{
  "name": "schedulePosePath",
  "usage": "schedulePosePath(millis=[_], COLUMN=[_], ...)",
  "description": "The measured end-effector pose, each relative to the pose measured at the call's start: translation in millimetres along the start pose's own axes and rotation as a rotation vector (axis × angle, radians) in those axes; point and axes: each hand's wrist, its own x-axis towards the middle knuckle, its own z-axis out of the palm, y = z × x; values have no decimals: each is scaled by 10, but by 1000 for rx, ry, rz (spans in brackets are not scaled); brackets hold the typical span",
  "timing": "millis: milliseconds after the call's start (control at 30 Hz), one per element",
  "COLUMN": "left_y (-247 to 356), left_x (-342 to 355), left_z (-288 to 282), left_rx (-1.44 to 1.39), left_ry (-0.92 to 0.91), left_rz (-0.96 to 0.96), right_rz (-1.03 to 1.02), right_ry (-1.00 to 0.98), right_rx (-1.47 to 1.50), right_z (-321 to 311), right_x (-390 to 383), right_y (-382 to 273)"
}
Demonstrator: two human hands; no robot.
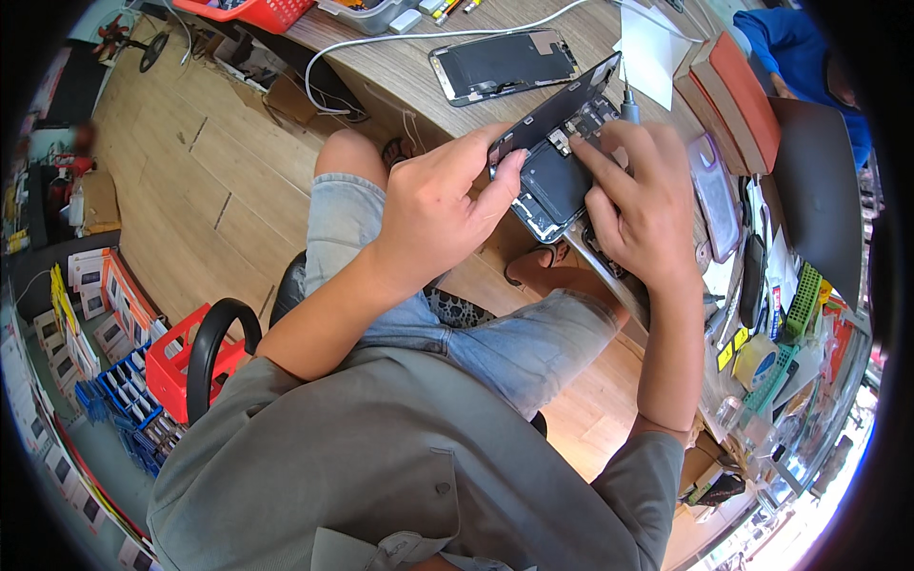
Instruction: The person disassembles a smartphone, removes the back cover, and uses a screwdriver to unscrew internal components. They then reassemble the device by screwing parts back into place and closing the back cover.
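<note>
Left hand (438,205) pinches the open phone (557,183) at its left edge, just past the lap; grip likely keeps the flap (552,112) tilted up so the inside stays reachable. Right hand (640,190) holds a screwdriver (629,105), tip pointing away, probably parked so the index finger can reach the inside. Farther: loose screen (505,67) flat on the table (409,84), likely set clear of the hands.

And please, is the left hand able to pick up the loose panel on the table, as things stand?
Probably not without letting go: the left hand grips the raised panel of the open phone. Otherwise, the loose panel lies near, with nothing seen on top.
</note>
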Motion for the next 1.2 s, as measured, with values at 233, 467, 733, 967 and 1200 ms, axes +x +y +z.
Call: schedulePosePath(millis=[233, 467, 733, 967, 1200], left_y=[15, 47, 19, 6, -3], left_x=[6, 7, 13, -1, 8], left_z=[-7, -31, -25, -20, -20], left_rx=[12, 38, 23, 23, -5], left_ry=[12, -13, -1, 5, -1], left_rz=[30, -18, 26, 24, 31], right_rz=[-50, -68, -67, -69, -67], right_ry=[27, 35, 18, -12, 36], right_rx=[16, 12, 19, 48, 23], right_z=[-18, -2, -14, -29, -125], right_x=[-23, -30, -7, 4, 46], right_y=[-24, -25, -60, -63, -42])
